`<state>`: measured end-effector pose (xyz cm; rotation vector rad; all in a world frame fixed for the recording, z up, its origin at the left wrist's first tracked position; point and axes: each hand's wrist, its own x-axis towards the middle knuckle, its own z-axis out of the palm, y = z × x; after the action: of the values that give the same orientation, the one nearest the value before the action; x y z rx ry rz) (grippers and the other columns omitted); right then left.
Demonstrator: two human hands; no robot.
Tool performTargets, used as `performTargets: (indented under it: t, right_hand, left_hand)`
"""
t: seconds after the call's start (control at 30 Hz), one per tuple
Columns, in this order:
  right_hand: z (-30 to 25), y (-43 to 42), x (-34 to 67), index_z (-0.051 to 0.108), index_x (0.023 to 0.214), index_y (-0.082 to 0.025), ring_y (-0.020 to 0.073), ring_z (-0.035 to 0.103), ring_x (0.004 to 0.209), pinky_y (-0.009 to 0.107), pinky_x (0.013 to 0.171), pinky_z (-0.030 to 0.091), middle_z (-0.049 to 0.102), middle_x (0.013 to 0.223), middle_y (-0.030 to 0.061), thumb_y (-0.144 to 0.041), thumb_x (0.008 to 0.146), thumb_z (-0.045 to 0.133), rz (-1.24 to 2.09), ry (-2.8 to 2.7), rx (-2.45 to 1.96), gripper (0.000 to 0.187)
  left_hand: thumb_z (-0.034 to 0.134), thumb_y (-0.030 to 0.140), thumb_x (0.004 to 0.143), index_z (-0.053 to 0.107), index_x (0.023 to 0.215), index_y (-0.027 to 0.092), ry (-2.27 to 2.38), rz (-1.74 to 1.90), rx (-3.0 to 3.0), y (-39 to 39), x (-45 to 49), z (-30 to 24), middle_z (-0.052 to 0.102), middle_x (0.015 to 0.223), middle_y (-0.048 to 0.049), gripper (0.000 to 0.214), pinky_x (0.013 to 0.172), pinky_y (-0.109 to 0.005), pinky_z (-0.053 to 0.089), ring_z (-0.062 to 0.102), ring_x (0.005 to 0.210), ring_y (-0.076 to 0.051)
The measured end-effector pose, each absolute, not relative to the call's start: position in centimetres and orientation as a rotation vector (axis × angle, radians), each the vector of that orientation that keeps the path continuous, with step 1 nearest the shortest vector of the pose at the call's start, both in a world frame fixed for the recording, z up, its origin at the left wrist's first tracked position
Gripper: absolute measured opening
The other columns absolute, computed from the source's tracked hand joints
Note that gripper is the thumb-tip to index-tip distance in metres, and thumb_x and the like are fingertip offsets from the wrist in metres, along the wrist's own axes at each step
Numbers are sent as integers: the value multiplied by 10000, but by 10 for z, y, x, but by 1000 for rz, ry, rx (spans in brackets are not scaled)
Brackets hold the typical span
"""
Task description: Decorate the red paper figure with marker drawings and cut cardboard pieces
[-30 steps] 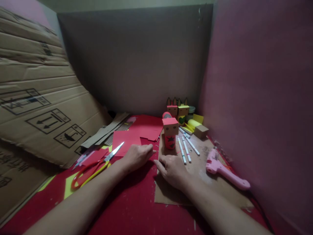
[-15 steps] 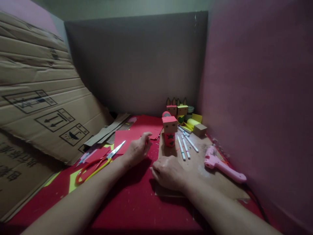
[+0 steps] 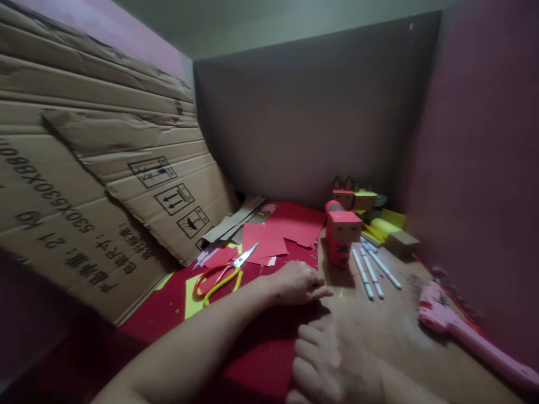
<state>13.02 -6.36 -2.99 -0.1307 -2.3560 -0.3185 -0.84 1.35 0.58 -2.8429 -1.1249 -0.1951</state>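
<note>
Two bare hands, ours; clock bearings taken from the left, twelve straight ahead. Left hand [image 3: 300,283]: half-curled, a finger or two reaching past the edge of the brown cardboard mat [image 3: 391,322]; whether it pinches anything, we cannot tell. Right hand [image 3: 330,362]: at five o'clock, near the left, loosely curled, blurred; fingertips hidden, grip unreadable to us. One red box-headed figure [image 3: 344,227]: upright on the mat, one o'clock, apart from both hands, partly blocking our view of two eared figures [image 3: 353,198] behind. White markers [image 3: 369,275]: between two and three. Pink glue gun [image 3: 463,328]: between three and four. Scissors [image 3: 223,274], blades parted: nine to ten. Red sheets [image 3: 295,223]: twelve. Large cardboard panel [image 3: 168,140]: ten, walling that side.
</note>
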Motion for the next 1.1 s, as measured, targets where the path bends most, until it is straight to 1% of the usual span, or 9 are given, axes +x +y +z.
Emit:
performTargets:
  t: [0.1,0.23,0.33,0.43,0.53,0.63,0.8,0.93,1.1]
  right_hand:
    - [-37,-60,133,526,589,-187,160,487,541,317,543,314,560,559,15,-351,961,437,-266,-2396,-200,416]
    - [-58,-56,124,480,582,-202,141,414,470,298,472,228,449,458,-23,-131,970,397,-419,-2329,0,403]
    - [-61,-55,111,444,541,-207,145,369,427,322,440,177,423,431,-13,-109,979,346,-421,-2341,3,459]
    - [-43,-52,100,484,566,-209,152,389,418,334,432,155,438,434,-11,-111,970,341,-422,-2319,5,440]
    - [-23,-47,94,518,596,-207,158,465,465,336,431,215,512,492,-5,-224,955,459,-475,-2421,-70,363]
    - [-16,-40,92,530,619,-203,160,499,488,334,440,250,563,536,-7,-193,874,559,-474,-2515,-177,258]
    - [-11,-21,91,590,720,-187,191,555,587,320,507,329,642,675,40,-114,766,602,-315,-2786,-568,87]
    - [-1,5,77,634,850,-167,233,607,820,324,660,420,662,929,99,-142,851,540,-56,-2785,-980,97]
    - [0,44,50,622,1109,-146,273,576,1011,351,809,427,626,1092,152,-212,910,493,14,-2742,-1095,246]
  left_hand:
    - [450,416,974,622,763,186,-1235,-204,-2798,14,-8,6,734,795,-57,356,543,-246,400,688,715,-194]
    - [497,316,952,588,1057,183,-1346,-229,-2754,16,-10,4,747,897,-84,193,589,-284,473,710,752,-232]
    - [533,278,917,489,1254,198,-1377,-280,-2738,15,-13,6,737,1028,-87,350,615,-309,510,713,818,-240]
    - [504,273,930,565,1170,221,-1379,-309,-2723,19,-21,12,725,1068,-72,253,641,-301,518,706,868,-226]
    - [490,260,943,605,1115,237,-1439,-333,-2664,32,-43,21,722,1083,-62,209,720,-281,515,691,926,-200]
    - [534,251,922,624,1073,235,-1595,-308,-2536,46,-85,31,731,1034,-45,177,753,-271,506,683,923,-192]
    - [526,141,859,612,1078,134,-1892,-261,-2174,48,-170,35,666,1079,-161,235,817,-365,496,630,987,-270]
    - [598,84,730,589,1135,43,-2005,-163,-1998,43,-206,23,608,1099,-258,407,868,-476,456,567,1043,-374]
    - [482,103,840,595,1114,85,-2026,-137,-1941,50,-209,11,637,1041,-202,297,884,-413,447,583,1015,-307]
